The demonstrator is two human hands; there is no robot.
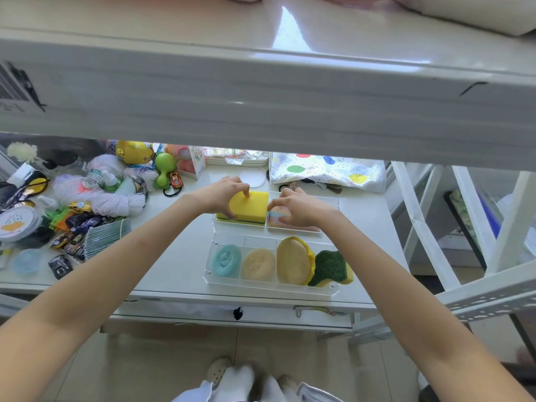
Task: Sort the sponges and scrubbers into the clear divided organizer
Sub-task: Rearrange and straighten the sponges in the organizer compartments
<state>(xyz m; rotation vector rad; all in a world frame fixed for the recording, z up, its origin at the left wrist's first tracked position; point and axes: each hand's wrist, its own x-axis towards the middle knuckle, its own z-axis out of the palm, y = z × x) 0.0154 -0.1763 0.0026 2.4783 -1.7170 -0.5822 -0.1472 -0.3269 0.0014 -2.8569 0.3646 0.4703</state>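
Observation:
A clear divided organizer (213,261) stands near the desk's front edge. Its compartments hold a teal mesh scrubber (227,261), a beige mesh scrubber (259,265), a tan oval sponge with yellow rim (293,261) and a green-topped yellow sponge (329,268). Behind it a second clear tray (330,203) has two sections. My left hand (223,191) grips a yellow block sponge (251,206) over the left section. My right hand (298,208) rests on a pastel speckled sponge (280,213) in the right section and pinches the yellow sponge's corner.
Toy cars (74,227), white yarn (113,200), bottles and a round tin (17,223) crowd the desk's left side. A dotted cloth bag (327,169) lies at the back right. An upper shelf (261,105) overhangs the desk. A white metal frame (420,227) stands on the right.

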